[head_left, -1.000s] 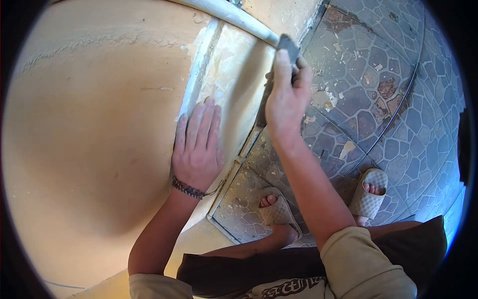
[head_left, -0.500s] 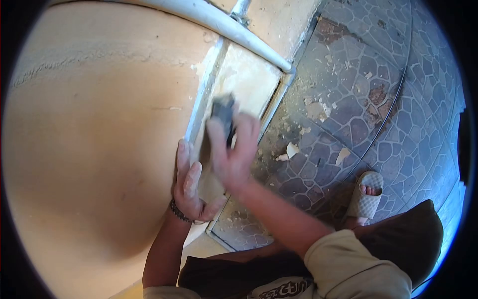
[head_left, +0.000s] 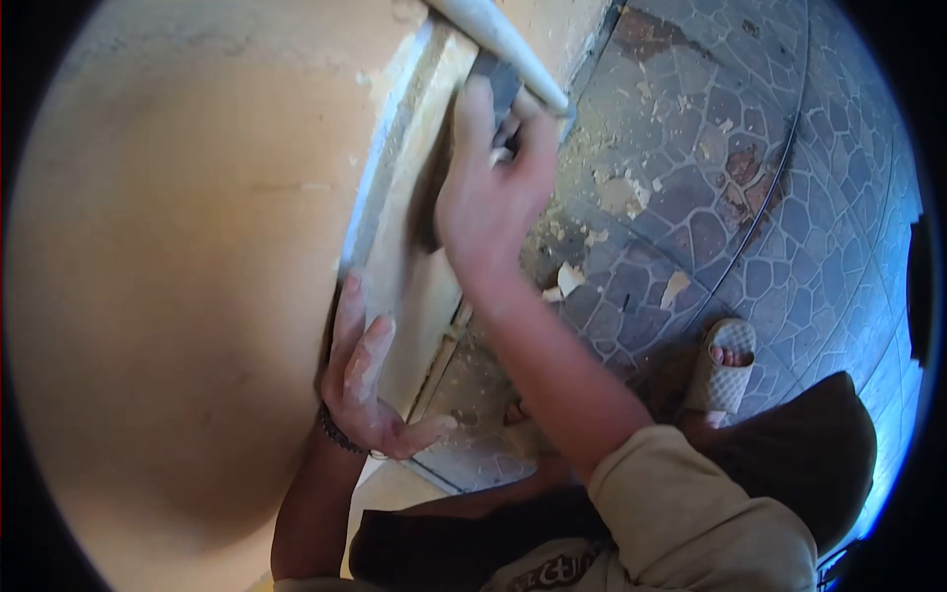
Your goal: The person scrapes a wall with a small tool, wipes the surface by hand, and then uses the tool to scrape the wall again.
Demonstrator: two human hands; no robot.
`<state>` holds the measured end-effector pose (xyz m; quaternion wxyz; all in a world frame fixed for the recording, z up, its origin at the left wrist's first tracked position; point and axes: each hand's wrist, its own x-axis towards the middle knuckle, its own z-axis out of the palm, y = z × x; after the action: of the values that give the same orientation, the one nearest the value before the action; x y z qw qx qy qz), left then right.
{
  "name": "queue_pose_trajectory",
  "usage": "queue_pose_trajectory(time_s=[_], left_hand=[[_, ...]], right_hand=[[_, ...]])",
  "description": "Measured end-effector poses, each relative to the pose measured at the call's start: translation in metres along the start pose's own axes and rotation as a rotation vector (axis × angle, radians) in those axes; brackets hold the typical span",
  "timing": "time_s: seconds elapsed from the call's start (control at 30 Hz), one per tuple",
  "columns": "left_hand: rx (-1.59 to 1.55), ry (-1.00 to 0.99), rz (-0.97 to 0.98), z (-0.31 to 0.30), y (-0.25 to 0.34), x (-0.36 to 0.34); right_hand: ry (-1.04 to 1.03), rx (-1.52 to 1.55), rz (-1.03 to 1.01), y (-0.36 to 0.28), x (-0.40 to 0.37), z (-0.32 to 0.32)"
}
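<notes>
My right hand [head_left: 498, 187] is closed on a dark block-like tool [head_left: 501, 83], which lies against the pale wall ledge just below the white pipe [head_left: 508, 49]. Part of the tool is hidden by my fingers, and motion smears its outline. Lower down, my left hand [head_left: 363, 380] rests against the edge of the orange wall [head_left: 197, 276], fingers spread and holding nothing. Whitish dust coats its fingers. Between the wall and the ledge runs a light strip [head_left: 385, 158].
Right of the ledge lies a stone-patterned floor [head_left: 789, 257] with scattered paint flakes [head_left: 570, 279]. A dark cable [head_left: 760, 222] crosses it. My sandalled foot [head_left: 725, 370] stands at the lower right. A thin pipe [head_left: 434, 370] runs along the ledge's lower edge.
My right hand has moved up along the ledge with the tool, toward the white pipe. My left hand appears slightly lower and further left, as the whole view has shifted a little.
</notes>
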<state>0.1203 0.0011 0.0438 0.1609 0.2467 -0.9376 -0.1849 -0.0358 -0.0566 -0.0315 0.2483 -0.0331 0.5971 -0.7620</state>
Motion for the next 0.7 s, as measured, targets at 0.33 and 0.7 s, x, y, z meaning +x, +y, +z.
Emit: queue_pose_trajectory(time_s=[0.33, 0.7], left_hand=[[-0.024, 0.037, -0.004, 0.001, 0.003, -0.003], [-0.03, 0.016, 0.007, -0.002, 0.002, 0.002]], right_hand=[[-0.059, -0.071, -0.166, 0.007, -0.004, -0.006], [-0.179, -0.113, -0.137, -0.021, -0.048, -0.022]])
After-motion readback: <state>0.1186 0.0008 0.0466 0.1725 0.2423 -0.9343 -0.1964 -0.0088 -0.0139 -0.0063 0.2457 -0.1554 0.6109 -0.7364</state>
